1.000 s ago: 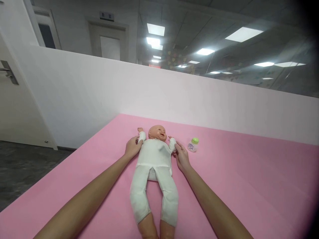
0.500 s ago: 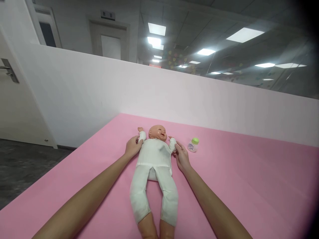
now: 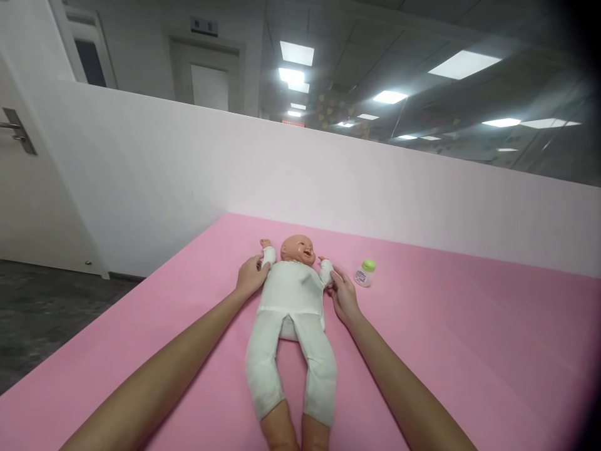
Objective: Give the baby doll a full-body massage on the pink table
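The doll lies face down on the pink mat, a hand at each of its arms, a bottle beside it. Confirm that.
Not quite: the head view shows the doll face up. The rest holds: left hand and right hand at its arms, bottle beside it on the mat.

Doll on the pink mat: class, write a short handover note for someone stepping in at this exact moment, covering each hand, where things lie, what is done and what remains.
Left hand: resting on the doll's sleeve at its upper arm.
Right hand: fingers at the doll's other sleeve.
Doll: on its back on the pink mat, head towards the white wall, fully dressed in a white suit.
Small bottle with green cap: upright on the mat, just beyond the right hand, untouched.
Done: doll laid flat.
Left: suit is on; bottle unused.
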{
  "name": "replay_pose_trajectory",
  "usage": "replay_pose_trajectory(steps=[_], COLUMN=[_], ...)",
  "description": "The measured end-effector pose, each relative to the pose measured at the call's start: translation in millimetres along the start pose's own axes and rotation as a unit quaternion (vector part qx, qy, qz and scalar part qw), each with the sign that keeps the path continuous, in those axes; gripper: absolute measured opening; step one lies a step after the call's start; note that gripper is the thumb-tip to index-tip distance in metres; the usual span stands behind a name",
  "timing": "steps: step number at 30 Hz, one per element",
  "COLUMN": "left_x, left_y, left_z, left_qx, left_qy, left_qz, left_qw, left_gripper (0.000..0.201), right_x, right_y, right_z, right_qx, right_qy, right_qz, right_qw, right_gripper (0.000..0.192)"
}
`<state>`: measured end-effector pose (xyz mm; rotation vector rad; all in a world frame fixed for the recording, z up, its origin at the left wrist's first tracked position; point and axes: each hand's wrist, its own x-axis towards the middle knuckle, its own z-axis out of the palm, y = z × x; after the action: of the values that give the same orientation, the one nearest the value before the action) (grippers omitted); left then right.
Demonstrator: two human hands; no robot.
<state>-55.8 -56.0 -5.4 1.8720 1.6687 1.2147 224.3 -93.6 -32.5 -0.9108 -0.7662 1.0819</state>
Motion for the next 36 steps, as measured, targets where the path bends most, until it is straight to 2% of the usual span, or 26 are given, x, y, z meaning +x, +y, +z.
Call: replay_pose_trajectory(steps=[36], left_x=[0.5], left_y=[-0.2], left_z=[-0.1], left_qx=[0.002], left_qy=[-0.003], left_qz=[-0.003], left_qw=[1.000], left_gripper=[0.043], right_x=[-1.1], right_y=[-0.4], right_z=[-1.3], right_qx=[0.002], right_qy=[-0.009], right_qz=[-0.006], right_qw=[1.000], right_gripper=[0.046])
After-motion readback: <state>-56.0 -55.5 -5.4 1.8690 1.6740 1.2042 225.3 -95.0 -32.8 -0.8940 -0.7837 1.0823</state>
